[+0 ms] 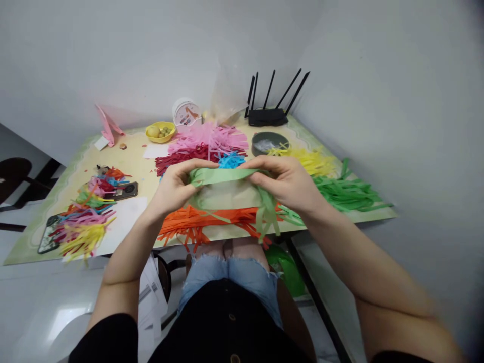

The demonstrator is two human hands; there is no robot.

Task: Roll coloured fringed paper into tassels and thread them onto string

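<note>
Two hands point(174, 187) point(290, 182) pinch one green fringed strip point(223, 175) near one orange fringed pile point(221, 215).

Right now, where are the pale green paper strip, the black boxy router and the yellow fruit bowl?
Pale green paper strip point(222, 175): head view, upper band.
Black boxy router point(267, 118): head view, casing.
Yellow fruit bowl point(163, 139): head view, front wall.

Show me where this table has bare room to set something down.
Bare tablecloth lies between the yellow fruit bowl and dark device, and at left, beyond the phone, beside the multicolored streamers. Crowded: centre to right, with pink strips, orange strips, green strips.
</note>
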